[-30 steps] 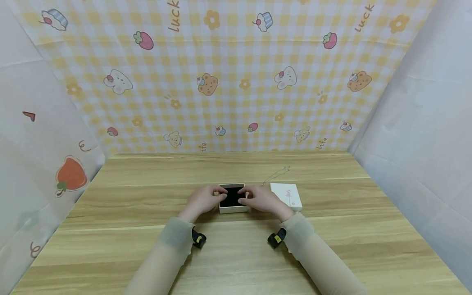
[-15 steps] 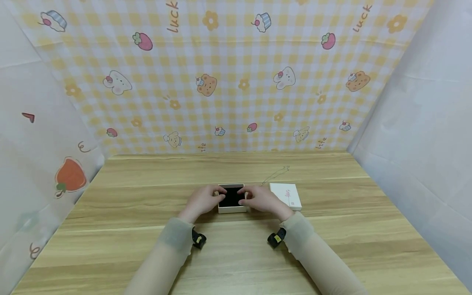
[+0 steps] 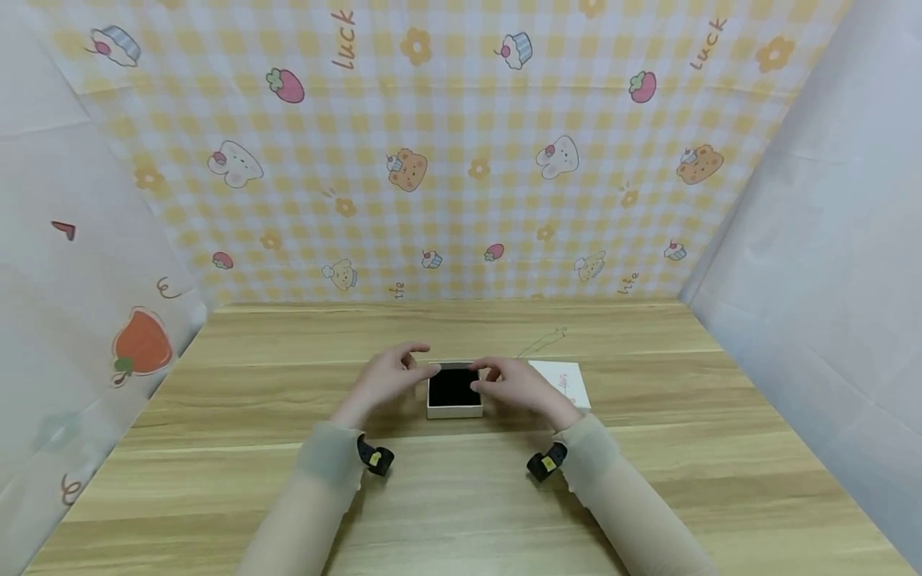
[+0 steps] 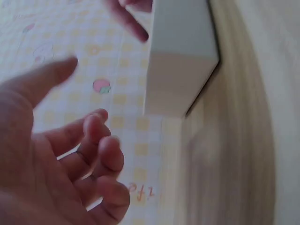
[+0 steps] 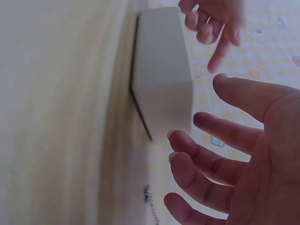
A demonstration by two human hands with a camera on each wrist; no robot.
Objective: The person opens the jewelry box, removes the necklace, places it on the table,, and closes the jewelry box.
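Note:
A small white box (image 3: 454, 413) without its lid stands mid-table, a black pad (image 3: 452, 389) filling its inside. My left hand (image 3: 382, 378) hovers at the box's left side, thumb and index finger spread apart; the left wrist view shows it clear of the box wall (image 4: 176, 84) and holding nothing. My right hand (image 3: 515, 386) is at the right side, thumb and index finger over the rim. Its fingers are loosely bent with nothing between them in the right wrist view; whether a fingertip touches the box (image 5: 161, 61) I cannot tell.
A white lid (image 3: 562, 378) with a pink flower print lies right of the box, partly behind my right wrist. Behind it a thin chain necklace (image 3: 543, 342) is stretched on the wooden table (image 3: 461, 504). A yellow checked cloth (image 3: 461, 200) hangs behind the table.
My left hand has lifted off the box's left edge and drawn slightly left, its thumb and index finger spreading. The right hand has risen slightly at its side. The box stays in place.

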